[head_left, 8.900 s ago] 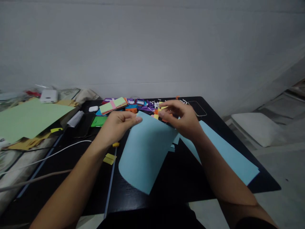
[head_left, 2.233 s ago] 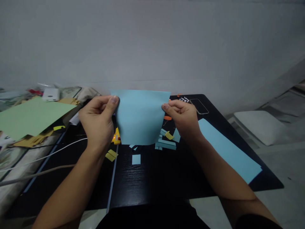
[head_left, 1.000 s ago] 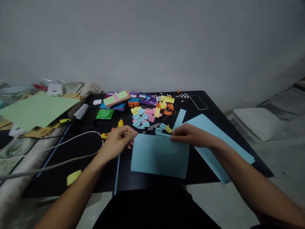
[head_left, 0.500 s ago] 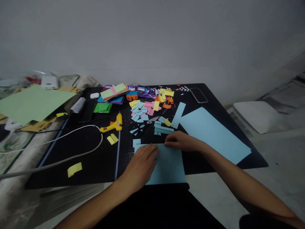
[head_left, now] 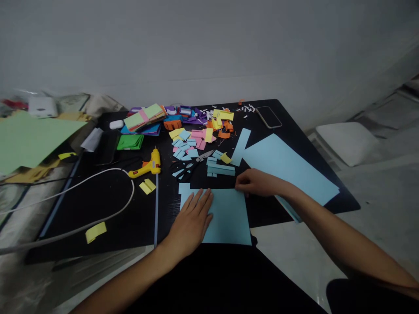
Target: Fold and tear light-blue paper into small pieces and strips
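Pressing: the left hand is lying flat, fingers spread, on the blue sheet at the near edge of the black table
Pinching: the right hand is gripping the sheet's far right corner, fingers together
Axis: the sheet's far edge is running left to right between both hands
Nearer: the left hand is sitting closer to the middle
Beyond: scissors and blue strips are lying just past that edge
Aside: a bigger blue sheet is resting to the right, a glue gun to the left
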Available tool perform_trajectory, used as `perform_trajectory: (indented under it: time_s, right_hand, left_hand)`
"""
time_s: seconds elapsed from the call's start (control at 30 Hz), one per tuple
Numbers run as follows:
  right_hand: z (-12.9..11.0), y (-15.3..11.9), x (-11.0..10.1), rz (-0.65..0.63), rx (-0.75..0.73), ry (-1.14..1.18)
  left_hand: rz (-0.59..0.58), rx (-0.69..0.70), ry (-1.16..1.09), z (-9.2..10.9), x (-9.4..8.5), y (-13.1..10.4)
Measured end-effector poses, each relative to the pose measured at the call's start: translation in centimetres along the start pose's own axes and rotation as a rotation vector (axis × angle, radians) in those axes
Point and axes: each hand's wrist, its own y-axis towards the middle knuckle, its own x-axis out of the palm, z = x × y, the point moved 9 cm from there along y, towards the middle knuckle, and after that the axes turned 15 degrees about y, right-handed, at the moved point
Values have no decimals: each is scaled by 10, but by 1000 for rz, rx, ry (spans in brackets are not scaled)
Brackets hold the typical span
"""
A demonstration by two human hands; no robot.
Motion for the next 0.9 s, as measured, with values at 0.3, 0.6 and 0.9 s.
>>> perform_trajectory:
  time_s: [0.3,0.6,0.9]
  right_hand:
    - [-25,-42,13,452,-421,-125]
    - [-24,-63,124,177,-768,-260]
    - [-67,-71,13,555,-606,157]
  left_hand:
    - [34,-74,-44,-8,-15,11]
    - [57,254,-252,10,-53,-28]
    - [348,-131,-489,-65,-115,-17]
